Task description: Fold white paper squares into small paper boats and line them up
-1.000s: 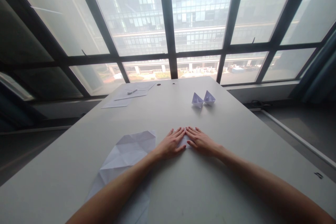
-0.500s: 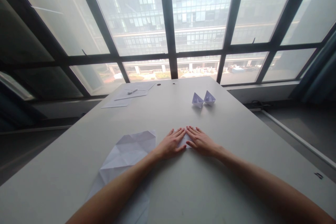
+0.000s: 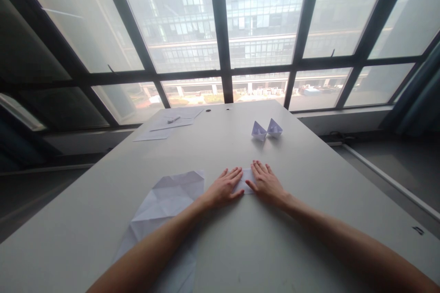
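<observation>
Both my hands lie flat on the white table [image 3: 309,178], side by side, pressing a small folded piece of white paper [image 3: 246,181]. My left hand [image 3: 225,186] covers the paper's left part, fingers stretched out. My right hand [image 3: 266,181] covers its right part, fingers spread and pointing away from me. Only a narrow strip of the paper shows between the two hands. Neither hand grips anything.
A large creased white sheet [image 3: 165,206] lies to the left under my left forearm. Two small folded paper boats [image 3: 266,130] stand further back on the right. Loose sheets with a pen [image 3: 172,122] lie at the far left edge. Windows rise beyond the table.
My right hand has slid a little to the right and turned its fingers more forward, so more of the folded paper shows between the hands. My left hand has stayed put.
</observation>
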A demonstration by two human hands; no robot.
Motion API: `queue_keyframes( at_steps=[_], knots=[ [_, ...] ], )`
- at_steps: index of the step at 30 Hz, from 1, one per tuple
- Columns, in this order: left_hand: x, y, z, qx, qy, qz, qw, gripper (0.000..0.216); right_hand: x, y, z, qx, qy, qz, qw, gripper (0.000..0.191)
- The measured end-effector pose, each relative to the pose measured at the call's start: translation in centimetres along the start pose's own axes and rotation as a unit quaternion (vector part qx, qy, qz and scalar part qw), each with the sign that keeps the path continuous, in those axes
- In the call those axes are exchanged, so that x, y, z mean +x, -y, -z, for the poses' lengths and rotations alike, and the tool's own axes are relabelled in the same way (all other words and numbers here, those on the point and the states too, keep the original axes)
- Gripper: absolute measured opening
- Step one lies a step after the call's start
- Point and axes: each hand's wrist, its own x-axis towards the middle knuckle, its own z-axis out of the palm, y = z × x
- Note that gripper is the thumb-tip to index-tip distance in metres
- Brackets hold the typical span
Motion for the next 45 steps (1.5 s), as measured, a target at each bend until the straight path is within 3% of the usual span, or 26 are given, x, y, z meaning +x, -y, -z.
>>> queue_keyframes(
  at_steps=[4, 11, 18, 23, 29, 45],
  knots=[
    [0.0, -0.1, 0.1, -0.002, -0.003, -0.001, 1.0, 0.069, 0.1, -0.1, 0.0, 0.0, 0.016, 0.034, 0.999, 0.076],
    [-0.1, -0.1, 0.1, -0.002, -0.009, -0.001, 1.0, 0.068, 0.2, -0.3, -0.6, 0.002, 0.027, -0.037, 0.999, 0.085],
    [0.0, 0.0, 0.0, 0.0, -0.004, 0.001, 1.0, 0.068, 0.2, -0.3, -0.7, 0.005, 0.027, -0.038, 0.999, 0.082],
    [0.0, 0.0, -0.1, 0.001, -0.006, -0.001, 1.0, 0.069, 0.3, -0.1, -0.2, 0.011, 0.0, 0.031, 0.999, 0.073],
    [0.0, -0.1, 0.0, -0.004, -0.013, -0.008, 1.0, 0.07, 0.2, -0.2, 0.4, 0.064, 0.029, 0.128, 0.989, 0.067],
    [0.0, 0.0, -0.1, -0.001, -0.004, -0.003, 1.0, 0.071, 0.3, -0.3, 0.1, 0.051, 0.036, 0.093, 0.994, 0.067]
  ],
)
